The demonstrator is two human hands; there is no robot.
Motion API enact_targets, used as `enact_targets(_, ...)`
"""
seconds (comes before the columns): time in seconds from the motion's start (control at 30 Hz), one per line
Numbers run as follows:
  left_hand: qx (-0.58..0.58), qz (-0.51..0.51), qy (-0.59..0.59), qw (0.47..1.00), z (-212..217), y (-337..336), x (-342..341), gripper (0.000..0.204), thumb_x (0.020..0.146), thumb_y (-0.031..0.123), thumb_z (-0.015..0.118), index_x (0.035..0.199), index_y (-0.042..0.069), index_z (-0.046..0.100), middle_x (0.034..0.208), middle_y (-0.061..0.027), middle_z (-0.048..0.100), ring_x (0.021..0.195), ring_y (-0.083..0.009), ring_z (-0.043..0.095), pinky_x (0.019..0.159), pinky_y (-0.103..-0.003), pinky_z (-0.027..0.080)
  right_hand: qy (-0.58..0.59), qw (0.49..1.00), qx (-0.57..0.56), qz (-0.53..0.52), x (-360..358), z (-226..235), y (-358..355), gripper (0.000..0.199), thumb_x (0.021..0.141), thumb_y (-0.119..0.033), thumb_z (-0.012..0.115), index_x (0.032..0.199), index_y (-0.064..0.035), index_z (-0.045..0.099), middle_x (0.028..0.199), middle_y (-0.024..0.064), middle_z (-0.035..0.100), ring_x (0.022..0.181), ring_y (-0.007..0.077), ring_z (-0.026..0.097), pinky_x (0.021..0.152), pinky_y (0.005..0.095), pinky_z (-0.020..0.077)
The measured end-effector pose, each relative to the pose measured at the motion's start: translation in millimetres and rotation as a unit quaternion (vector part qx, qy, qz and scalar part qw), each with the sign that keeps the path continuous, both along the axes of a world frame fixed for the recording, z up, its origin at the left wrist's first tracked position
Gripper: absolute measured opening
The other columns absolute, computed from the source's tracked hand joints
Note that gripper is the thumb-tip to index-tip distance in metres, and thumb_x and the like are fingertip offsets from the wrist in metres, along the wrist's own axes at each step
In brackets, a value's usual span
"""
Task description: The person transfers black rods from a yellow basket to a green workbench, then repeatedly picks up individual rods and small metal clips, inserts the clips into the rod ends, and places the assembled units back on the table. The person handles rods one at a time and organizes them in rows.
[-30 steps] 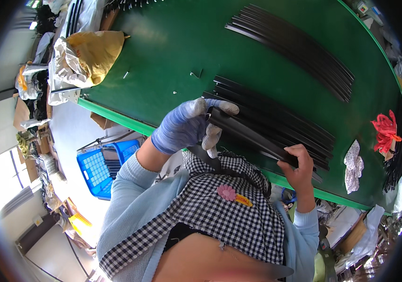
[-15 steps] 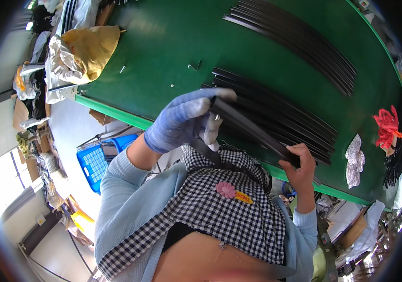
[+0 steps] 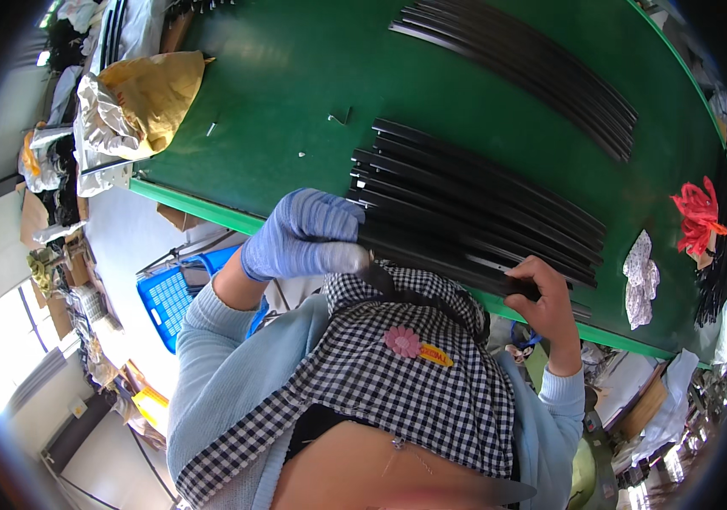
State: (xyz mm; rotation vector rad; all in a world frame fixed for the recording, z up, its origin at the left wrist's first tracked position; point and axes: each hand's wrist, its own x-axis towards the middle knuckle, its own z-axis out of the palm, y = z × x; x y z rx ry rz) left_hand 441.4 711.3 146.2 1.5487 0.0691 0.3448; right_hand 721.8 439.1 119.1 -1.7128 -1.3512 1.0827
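Observation:
A long black strip (image 3: 431,253), perhaps a profile or tube, lies across in front of me, level with the near edge of the green table (image 3: 261,110). My left hand (image 3: 304,236), in a blue-and-white knitted glove, is closed at the strip's left end, thumb below and curled fingers above. What else may sit inside that glove is hidden. At the other end, my bare right hand (image 3: 548,297) grips the strip between thumb and fingers. Just beyond it, several similar black strips (image 3: 482,191) lie side by side on the table.
Farther back rests another row of black strips (image 3: 516,68). A yellow-and-white sack (image 3: 155,98) is at the table's left corner. On the right are a patterned cloth (image 3: 640,279) and a red bundle (image 3: 697,214). A blue crate (image 3: 159,302) stands below the left edge.
The strip's left end has come down, so it now lies flatter. My left hand has lowered and moved left, its fingers now curled at the end. My right hand keeps its grip.

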Motion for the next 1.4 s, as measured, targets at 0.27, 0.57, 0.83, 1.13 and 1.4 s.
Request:
enact_targets(0.27, -0.037, 0.418, 0.154, 0.894, -85.6, 49.2, -8.9, 0.029, 0.089, 0.016, 0.071, 0.116, 0.004, 0.066, 0.105, -0.0114, 0.066, 0.082, -0.0193, 0.067, 0.079, -0.034, 0.056, -0.194, 0.976, -0.003, -0.103, 14.0, -39.6, 10.5, 0.039, 0.083, -0.037, 0.077, 0.101, -0.0045, 0.064, 0.092, 0.0094, 0.065, 0.08, 0.0276, 0.065, 0.069, 0.0332, 0.0522)
enact_targets(0.57, 0.528, 0.265, 0.378, 0.713, -168.4, 90.7, -8.6, 0.021, 0.088, 0.019, 0.07, 0.108, 0.014, 0.069, 0.118, -0.0063, 0.063, 0.092, -0.0282, 0.068, 0.078, -0.038, 0.056, -0.345, 0.933, 0.044, -0.096, -11.4, -97.7, 38.3, 0.034, 0.077, -0.029, 0.081, 0.103, -0.0112, 0.069, 0.098, 0.0027, 0.059, 0.094, 0.024, 0.058, 0.078, 0.0376, 0.0505)
enact_targets(0.83, 0.539, 0.246, 0.395, 0.702, -149.8, 75.6, 2.6, 0.017, 0.09, 0.021, 0.069, 0.103, 0.012, 0.068, 0.11, -0.0062, 0.064, 0.09, -0.0291, 0.068, 0.075, -0.039, 0.055, -0.254, 0.951, 0.085, -0.151, -25.1, -94.0, 82.9, 0.023, 0.084, -0.025, 0.077, 0.101, -0.011, 0.071, 0.099, 0.004, 0.061, 0.096, 0.0239, 0.058, 0.083, 0.0372, 0.0504)
enact_targets(1.13, 0.434, 0.195, 0.19, 0.859, -74.2, 10.5, 60.0, 0.016, 0.084, 0.014, 0.075, 0.097, 0.009, 0.068, 0.088, -0.0084, 0.068, 0.074, -0.0276, 0.067, 0.067, -0.034, 0.055, -0.014, 0.987, 0.058, -0.146, -53.6, -87.8, 163.6, 0.027, 0.098, -0.034, 0.06, 0.097, -0.0091, 0.071, 0.095, 0.0067, 0.068, 0.079, 0.0229, 0.067, 0.068, 0.0356, 0.0525)
enact_targets(1.4, -0.136, 0.189, 0.16, 0.959, -76.9, -3.2, 68.7, 0.04, 0.087, 0.019, 0.079, 0.12, 0.003, 0.063, 0.106, -0.004, 0.066, 0.1, -0.0131, 0.063, 0.092, -0.031, 0.052, 0.274, 0.959, 0.03, -0.062, -32.1, -73.9, 172.2, 0.05, 0.107, -0.039, 0.046, 0.076, -0.0026, 0.061, 0.061, 0.0023, 0.052, 0.053, 0.0102, 0.046, 0.054, 0.0255, 0.0409)
